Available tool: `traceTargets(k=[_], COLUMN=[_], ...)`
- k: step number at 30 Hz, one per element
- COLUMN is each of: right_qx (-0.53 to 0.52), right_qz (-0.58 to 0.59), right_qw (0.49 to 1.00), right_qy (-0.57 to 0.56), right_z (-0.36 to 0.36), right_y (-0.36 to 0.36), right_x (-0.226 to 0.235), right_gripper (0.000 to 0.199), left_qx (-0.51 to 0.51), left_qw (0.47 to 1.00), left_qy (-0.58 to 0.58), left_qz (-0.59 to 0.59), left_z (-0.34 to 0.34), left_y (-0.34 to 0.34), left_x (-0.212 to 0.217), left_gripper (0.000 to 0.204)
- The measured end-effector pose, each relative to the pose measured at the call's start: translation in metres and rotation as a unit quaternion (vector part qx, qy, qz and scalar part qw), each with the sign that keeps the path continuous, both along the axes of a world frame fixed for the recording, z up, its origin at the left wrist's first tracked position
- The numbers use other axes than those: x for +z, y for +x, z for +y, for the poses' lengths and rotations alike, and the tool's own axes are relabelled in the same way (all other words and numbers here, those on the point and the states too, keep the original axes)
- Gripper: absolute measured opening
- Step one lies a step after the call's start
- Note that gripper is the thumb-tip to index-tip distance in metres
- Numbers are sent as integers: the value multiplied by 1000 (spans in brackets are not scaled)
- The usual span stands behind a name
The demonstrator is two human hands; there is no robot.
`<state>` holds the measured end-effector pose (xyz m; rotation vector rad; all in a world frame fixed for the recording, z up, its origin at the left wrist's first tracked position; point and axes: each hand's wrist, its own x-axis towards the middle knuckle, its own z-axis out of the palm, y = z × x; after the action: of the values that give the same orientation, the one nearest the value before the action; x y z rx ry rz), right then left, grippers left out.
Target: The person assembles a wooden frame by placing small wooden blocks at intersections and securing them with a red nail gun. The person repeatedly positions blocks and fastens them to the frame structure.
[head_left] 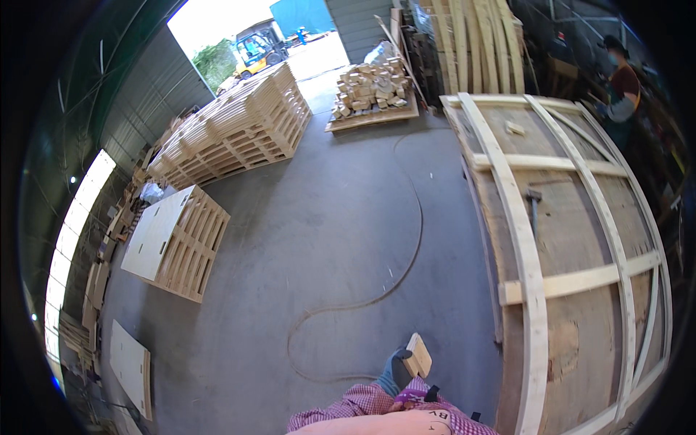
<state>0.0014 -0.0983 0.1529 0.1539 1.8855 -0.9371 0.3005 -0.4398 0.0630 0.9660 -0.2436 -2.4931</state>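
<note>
My left hand (394, 370), in a blue-grey glove, grips a short wooden block (419, 354) by its left edge, low in front of my body. The block is pale and tilted, and part of its lower end is hidden by my sleeve and clothing. My right hand does not show; only a checked sleeve appears on that side. To my right stands a large workbench-like wooden panel (569, 217) with pale battens nailed across it. A hammer (534, 206) lies on that panel between two battens.
A hose (419, 239) snakes across the grey floor. Stacked pallets (239, 123) and a board-topped crate (181, 243) stand left. Wood offcuts (371, 88) are heaped on a pallet ahead. A person (622, 90) stands far right. A forklift (255, 54) is outside the doorway.
</note>
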Motion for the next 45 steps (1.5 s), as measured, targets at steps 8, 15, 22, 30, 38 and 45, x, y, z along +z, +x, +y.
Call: traceTargets(k=[8,15,22,30,38,45], right_qx=[64,240,140,143,156,32], right_qz=[24,106,35,-20,10,37], right_qw=[997,965,989,977,984,995], right_qy=[38,2,-31,-157,-88,-91], right_z=[-174,-240,-467,-668,-852,-948], right_y=[13,-28,-75,-213,-299,-350], right_x=[2,-33,26,17,50,35], right_gripper=[14,8,20,40,41,41], left_qx=[171,292,305,328,316,252], left_qw=[984,951,951,944,949,967], left_qy=[-16,-86,18,-25,-2,-20], left_qz=[47,54,46,9,18,-13], left_z=[-167,-298,-388,-545,-696,-896], left_y=[70,99,17,-106,-171,-266], left_x=[-4,5,0,42,2,-10], left_gripper=[63,67,75,68,62,62])
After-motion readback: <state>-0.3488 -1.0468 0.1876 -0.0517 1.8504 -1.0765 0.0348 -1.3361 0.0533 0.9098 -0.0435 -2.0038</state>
